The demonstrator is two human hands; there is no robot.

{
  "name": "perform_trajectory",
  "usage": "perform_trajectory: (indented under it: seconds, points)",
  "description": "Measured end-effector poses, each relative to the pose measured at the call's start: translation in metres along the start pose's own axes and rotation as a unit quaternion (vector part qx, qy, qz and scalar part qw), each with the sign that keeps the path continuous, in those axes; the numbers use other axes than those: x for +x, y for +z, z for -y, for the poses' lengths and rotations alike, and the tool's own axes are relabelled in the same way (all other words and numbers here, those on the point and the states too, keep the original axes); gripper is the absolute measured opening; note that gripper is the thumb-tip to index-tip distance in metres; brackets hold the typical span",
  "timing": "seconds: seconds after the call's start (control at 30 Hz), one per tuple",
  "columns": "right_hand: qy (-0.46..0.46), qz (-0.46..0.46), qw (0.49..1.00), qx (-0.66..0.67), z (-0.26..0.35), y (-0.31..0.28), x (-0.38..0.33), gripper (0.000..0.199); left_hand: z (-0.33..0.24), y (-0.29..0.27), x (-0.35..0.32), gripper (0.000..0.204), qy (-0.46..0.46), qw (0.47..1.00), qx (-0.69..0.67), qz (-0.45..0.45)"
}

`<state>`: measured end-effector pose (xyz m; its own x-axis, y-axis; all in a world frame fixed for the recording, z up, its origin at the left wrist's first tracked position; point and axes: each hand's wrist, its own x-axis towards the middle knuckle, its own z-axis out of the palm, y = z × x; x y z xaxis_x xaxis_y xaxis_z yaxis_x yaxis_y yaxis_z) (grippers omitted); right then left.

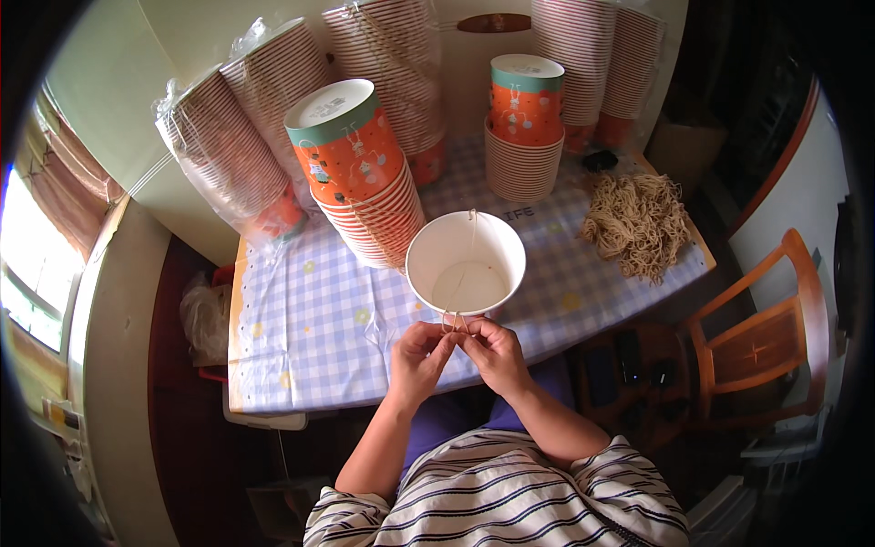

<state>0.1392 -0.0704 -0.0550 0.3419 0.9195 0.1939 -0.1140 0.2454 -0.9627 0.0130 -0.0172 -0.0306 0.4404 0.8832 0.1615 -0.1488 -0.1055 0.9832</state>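
A white-lined paper bucket (497, 251) stands open side up at the table's near edge. A thin tan string (473, 232) runs from its far rim across the inside to the near rim. Just outside the near rim, my left hand (418, 360) and my right hand (494, 354) meet, thumbs and forefingers pinching the string's loops and ends. Whether a knot sits between the fingertips is too small to tell. Behind the bucket on the left is a stack of orange and green paper buckets (351, 155), upside down on top, with string hanging down its side.
Another upturned bucket stack (526, 114) stands farther back. Tall stacks in clear plastic bags (223, 137) line the wall. A heap of loose tan string (638, 221) lies at the right on the checked tablecloth (301, 337). A wooden chair (756, 328) is at the right.
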Motion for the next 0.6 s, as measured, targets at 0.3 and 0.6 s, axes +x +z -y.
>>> perform_trajectory:
  seconds: [0.3, 0.6]
  points:
    - [-0.008, -0.057, 0.998, -0.041, 0.004, 0.002, 0.0, 0.009, -0.017, -0.013, 0.008, 0.008, -0.075, 0.993, 0.088, 0.01]
    - [-0.008, -0.036, 0.999, -0.026, 0.011, 0.0, 0.001, 0.01, -0.033, 0.0, 0.012, 0.012, -0.109, 0.993, -0.033, 0.032]
